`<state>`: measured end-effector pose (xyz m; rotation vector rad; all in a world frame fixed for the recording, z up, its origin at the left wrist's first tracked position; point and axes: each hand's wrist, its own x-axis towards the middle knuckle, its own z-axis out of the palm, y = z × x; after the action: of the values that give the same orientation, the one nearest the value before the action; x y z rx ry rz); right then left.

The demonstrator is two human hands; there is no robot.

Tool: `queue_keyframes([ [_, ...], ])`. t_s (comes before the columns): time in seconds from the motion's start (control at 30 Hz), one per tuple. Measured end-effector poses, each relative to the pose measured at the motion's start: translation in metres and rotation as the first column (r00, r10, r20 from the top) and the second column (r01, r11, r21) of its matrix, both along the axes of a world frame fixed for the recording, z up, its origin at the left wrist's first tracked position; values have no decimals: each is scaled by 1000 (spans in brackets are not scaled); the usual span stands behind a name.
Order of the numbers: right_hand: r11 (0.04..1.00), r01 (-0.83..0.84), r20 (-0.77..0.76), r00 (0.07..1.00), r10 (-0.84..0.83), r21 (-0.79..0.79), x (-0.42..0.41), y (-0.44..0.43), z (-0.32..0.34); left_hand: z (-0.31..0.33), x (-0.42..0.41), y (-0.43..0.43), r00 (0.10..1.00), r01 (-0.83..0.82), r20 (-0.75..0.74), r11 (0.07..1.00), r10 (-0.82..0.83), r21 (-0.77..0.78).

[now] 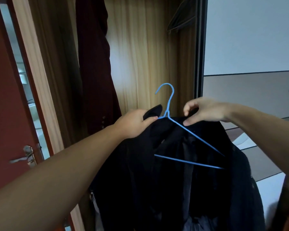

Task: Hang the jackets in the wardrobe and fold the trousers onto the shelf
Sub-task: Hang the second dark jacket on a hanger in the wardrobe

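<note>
Black jacket, partly on the blue hanger at centre frame, was pinched by the left hand and right hand, not yet hung in the wardrobe.

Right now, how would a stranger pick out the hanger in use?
Find the open wardrobe ahead. A black jacket is held up before it, and the hanger rises from its collar. It is thin bright-blue wire, the only blue thing; the jacket and the hanging garment are dark.
</note>
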<state>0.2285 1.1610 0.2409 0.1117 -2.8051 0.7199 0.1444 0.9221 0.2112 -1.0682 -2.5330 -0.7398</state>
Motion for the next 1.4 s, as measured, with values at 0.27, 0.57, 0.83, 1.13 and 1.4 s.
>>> queue_keyframes([
  [0.27, 937, 147, 16, 987, -160, 318, -11, 14, 1, 0, -3, -7, 971, -172, -182, 982, 156, -79],
  [0.57, 835, 219, -66, 974, -216, 504, -4, 15, 10, -4, 5, -12, 864, -262, -476, 954, 166, -143],
  [0.83, 744, 106, 209, 925, -317, 660, 24, -7, 3, -5, 3, -19, 870, -277, -456, 950, 185, -143],
  [1.13, 712, 83, 374, 805, -461, 697, 13, -17, -22, -16, 11, -9, 816, -375, -552, 885, 173, -277],
  [1.4, 922, 161, 496, 803, -330, 353, 13, -18, -24, -9, 15, -1, 781, -412, -603, 859, 161, -304],
])
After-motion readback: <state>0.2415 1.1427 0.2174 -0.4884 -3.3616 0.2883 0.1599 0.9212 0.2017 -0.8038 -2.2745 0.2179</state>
